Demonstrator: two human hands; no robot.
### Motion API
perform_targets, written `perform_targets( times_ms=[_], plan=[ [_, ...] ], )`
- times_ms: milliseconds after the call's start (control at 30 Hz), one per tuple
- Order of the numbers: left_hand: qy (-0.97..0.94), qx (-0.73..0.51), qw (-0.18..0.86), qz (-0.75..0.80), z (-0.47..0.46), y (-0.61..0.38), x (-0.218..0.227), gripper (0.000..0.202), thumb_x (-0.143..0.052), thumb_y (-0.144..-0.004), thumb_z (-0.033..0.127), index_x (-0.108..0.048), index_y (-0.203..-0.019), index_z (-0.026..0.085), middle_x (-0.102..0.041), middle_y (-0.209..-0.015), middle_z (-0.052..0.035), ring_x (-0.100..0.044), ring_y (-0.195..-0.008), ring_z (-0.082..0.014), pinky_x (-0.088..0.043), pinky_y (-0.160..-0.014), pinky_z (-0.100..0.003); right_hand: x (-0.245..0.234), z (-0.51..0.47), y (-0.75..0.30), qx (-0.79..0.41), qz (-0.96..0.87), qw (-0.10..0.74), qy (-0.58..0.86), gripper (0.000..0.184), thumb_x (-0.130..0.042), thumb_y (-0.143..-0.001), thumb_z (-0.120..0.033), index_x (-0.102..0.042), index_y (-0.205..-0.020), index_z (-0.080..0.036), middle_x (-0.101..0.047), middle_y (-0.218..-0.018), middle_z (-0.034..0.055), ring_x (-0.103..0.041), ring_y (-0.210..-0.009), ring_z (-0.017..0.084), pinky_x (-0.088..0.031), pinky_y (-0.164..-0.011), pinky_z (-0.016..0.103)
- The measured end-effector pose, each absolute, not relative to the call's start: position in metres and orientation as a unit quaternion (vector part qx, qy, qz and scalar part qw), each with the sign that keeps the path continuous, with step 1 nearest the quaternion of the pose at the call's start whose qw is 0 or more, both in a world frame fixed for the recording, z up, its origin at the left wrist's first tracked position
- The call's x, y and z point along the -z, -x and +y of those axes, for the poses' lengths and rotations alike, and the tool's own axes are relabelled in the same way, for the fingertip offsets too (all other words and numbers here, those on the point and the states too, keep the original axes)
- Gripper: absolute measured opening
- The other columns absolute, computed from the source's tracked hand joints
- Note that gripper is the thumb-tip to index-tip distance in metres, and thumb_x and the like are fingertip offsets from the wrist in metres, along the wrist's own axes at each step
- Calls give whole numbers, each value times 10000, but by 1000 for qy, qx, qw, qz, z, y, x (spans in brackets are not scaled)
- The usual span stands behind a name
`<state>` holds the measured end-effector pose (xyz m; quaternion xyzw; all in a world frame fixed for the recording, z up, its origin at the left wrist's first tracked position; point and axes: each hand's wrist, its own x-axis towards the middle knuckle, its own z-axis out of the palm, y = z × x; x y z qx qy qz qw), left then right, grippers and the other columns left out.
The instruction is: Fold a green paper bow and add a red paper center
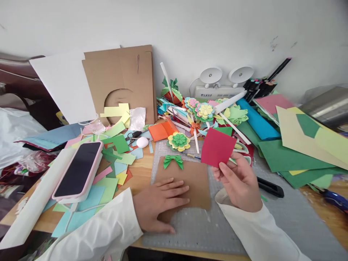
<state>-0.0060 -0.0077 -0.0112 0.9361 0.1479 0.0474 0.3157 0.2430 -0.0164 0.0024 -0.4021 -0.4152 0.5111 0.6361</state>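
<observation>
My right hand [240,183] pinches a red square of paper [217,148] by its lower edge, held up above the cutting mat [187,232]. Flat on a piece of brown cardboard [197,181] rests my left hand [164,203], fingers spread. At the cardboard's upper edge lies a folded green paper leaf shape [173,162]. Just beyond it is a layered yellow and green paper flower [178,141]. A black utility knife [270,187] lies on the mat beside my right wrist. Scissors with pale handles are partly hidden behind the red paper.
Paper scraps and a phone [78,170] on a cable crowd the left side. Cardboard sheets [119,72] lean on the wall. Paper flowers [205,111] and rolled sticks pile up at the back. Green sheets [296,156] and a blue-handled tool [335,199] lie at right.
</observation>
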Motion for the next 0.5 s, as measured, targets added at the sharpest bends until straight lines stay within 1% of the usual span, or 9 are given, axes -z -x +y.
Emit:
perform_targets(
  times_ms=[100, 267, 367, 433, 500],
  plan=[
    [-951, -31, 268, 155, -9, 13, 14, 751, -541, -827, 518, -280, -1450, 191, -230, -1525, -107, -201, -1406, -300, -117, -1163, -455, 2, -41, -247, -500, -425, 621, 429, 226, -644, -842, -278, -538, -1036, -235, -674, -721, 15, -569, -581, 119, -473, -499, 219],
    [-965, -20, 209, 158, -1, 11, 17, 699, -522, -833, 458, -320, -1433, 163, -220, -1525, -104, -184, -1415, -271, -132, -1163, -439, 11, -83, -246, -526, -409, 570, 481, 260, -632, -851, -308, -497, -1057, -223, -683, -670, 24, -587, -540, 124, -482, -467, 208],
    [-970, -15, 189, 152, 5, 9, 18, 707, -531, -822, 441, -318, -1433, 157, -199, -1531, -103, -159, -1422, -266, -130, -1164, -436, 12, -100, -243, -534, -403, 551, 499, 297, -641, -843, -334, -470, -1057, -220, -695, -653, 35, -595, -528, 130, -487, -457, 206],
    [-973, -14, 182, 144, 8, 9, 19, 659, -491, -860, 401, -290, -1446, 174, -192, -1535, -88, -149, -1425, -250, -125, -1165, -429, 13, -106, -245, -526, -400, 551, 509, 320, -652, -832, -345, -469, -1061, -217, -702, -657, 41, -597, -523, 129, -494, -460, 206],
    [-974, -22, 181, 138, 11, 10, 19, 573, -418, -912, 325, -272, -1452, 205, -204, -1535, -65, -149, -1426, -228, -121, -1167, -422, 15, -110, -251, -507, -384, 570, 520, 332, -679, -808, -348, -491, -1047, -216, -701, -656, 35, -600, -520, 126, -500, -463, 202]
  ],
)
